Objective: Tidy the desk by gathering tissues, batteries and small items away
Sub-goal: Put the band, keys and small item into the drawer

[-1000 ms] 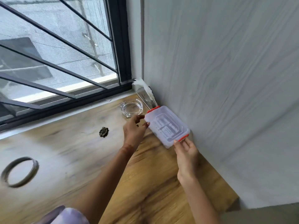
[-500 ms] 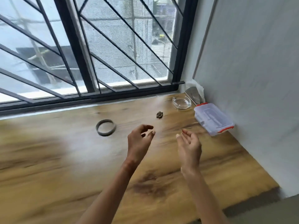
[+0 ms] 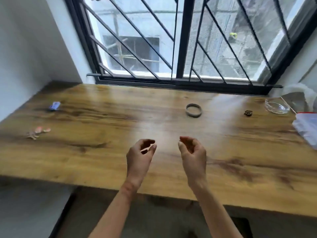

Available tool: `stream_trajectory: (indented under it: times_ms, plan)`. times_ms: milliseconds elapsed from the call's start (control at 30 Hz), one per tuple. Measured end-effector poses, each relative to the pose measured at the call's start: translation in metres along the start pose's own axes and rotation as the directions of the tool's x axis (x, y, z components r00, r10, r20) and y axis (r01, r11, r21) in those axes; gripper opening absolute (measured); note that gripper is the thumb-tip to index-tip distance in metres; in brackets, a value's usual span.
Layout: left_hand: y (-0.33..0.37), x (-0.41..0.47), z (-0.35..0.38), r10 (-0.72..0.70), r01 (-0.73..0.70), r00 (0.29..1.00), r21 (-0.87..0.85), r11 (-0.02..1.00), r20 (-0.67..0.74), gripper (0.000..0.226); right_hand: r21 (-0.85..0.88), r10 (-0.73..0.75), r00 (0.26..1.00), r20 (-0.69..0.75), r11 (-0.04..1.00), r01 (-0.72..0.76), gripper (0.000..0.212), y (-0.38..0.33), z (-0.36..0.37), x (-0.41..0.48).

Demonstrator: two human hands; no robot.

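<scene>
Fingers of my left hand (image 3: 139, 156) and right hand (image 3: 193, 154) curl loosely, empty, above the near desk (image 3: 103, 160). Beyond them lies a ring (image 3: 193, 110); far right, a dark trinket (image 3: 248, 112), glass dish (image 3: 277, 105) and clear box (image 3: 307, 127). Far left sit a blue item (image 3: 54, 105) and pink bits (image 3: 38, 131).

Wooden desk (image 3: 103, 162) spanning the frame, dark-framed window (image 3: 181, 40) with diagonal bars (image 3: 130, 48) standing at twelve o'clock, daylight glaring across the wood grain, white wall (image 3: 25, 40) rising at nine o'clock, grey floor (image 3: 30, 212) showing at seven o'clock
</scene>
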State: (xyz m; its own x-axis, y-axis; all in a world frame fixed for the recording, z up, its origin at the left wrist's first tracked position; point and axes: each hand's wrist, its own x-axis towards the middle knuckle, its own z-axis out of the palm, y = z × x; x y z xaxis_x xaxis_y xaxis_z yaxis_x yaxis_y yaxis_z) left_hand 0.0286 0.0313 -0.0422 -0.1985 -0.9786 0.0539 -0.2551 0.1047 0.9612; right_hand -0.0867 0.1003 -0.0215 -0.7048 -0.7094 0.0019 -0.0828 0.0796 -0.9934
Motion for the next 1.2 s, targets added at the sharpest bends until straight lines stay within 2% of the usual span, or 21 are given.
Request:
stream_trajectory:
  times_ms: [200,300,333,367,433,467,500,533,600,667,733,900,1033,1200]
  plan:
    - [-0.044,-0.036,-0.071,-0.190,0.173,0.967,-0.109,0.979,-0.169,0.006,0.032,0.225,0.936,0.271,0.970,-0.243,0.014,0.013,0.051,-0.057]
    - [-0.073,-0.052,-0.091,-0.331,0.283,0.917,-0.224,0.933,-0.224,0.009,0.119,0.405,0.846,0.346,0.876,-0.468,0.012,0.031,0.070,-0.085]
    - [-0.086,-0.055,-0.097,-0.391,0.323,0.887,-0.275,0.906,-0.247,0.013,0.172,0.491,0.785,0.377,0.796,-0.581,0.014,0.040,0.076,-0.093]
    - [-0.099,-0.058,-0.101,-0.462,0.367,0.847,-0.340,0.866,-0.262,0.018,0.242,0.579,0.702,0.414,0.674,-0.698,0.017,0.050,0.083,-0.101]
    - [-0.127,-0.061,-0.109,-0.625,0.459,0.740,-0.492,0.739,-0.248,0.021,0.389,0.703,0.506,0.499,0.340,-0.856,0.025,0.076,0.097,-0.113]
    - [-0.139,-0.062,-0.111,-0.695,0.486,0.687,-0.576,0.658,-0.214,0.022,0.451,0.736,0.429,0.524,0.188,-0.873,0.029,0.089,0.102,-0.118]
    - [-0.149,-0.062,-0.113,-0.747,0.489,0.648,-0.669,0.560,-0.152,0.023,0.509,0.761,0.386,0.522,0.085,-0.856,0.033,0.103,0.109,-0.121]
    - [-0.159,-0.061,-0.115,-0.776,0.481,0.626,-0.744,0.463,-0.078,0.026,0.563,0.786,0.368,0.496,0.031,-0.826,0.035,0.118,0.115,-0.122]
    - [-0.175,-0.058,-0.118,-0.808,0.488,0.587,-0.817,0.307,0.047,0.037,0.639,0.841,0.338,0.423,-0.012,-0.770,0.040,0.142,0.129,-0.122]
    - [-0.191,-0.051,-0.120,-0.835,0.492,0.536,-0.849,0.190,0.124,0.060,0.693,0.881,0.308,0.360,-0.031,-0.720,0.047,0.162,0.144,-0.120]
    - [-0.205,-0.043,-0.121,-0.822,0.461,0.540,-0.881,0.112,0.178,0.073,0.735,0.887,0.316,0.337,-0.038,-0.677,0.053,0.175,0.154,-0.116]
    - [-0.221,-0.028,-0.121,-0.779,0.396,0.580,-0.918,0.013,0.239,0.085,0.810,0.873,0.350,0.340,-0.082,-0.581,0.056,0.190,0.175,-0.111]
    - [-0.231,-0.022,-0.129,-0.735,0.266,0.613,-0.952,-0.151,0.288,0.091,0.848,0.875,0.360,0.325,-0.101,-0.520,0.055,0.198,0.184,-0.108]
    - [-0.240,-0.033,-0.132,-0.722,0.274,0.622,-0.948,-0.162,0.303,0.098,0.835,0.875,0.369,0.314,-0.069,-0.546,0.056,0.203,0.180,-0.117]
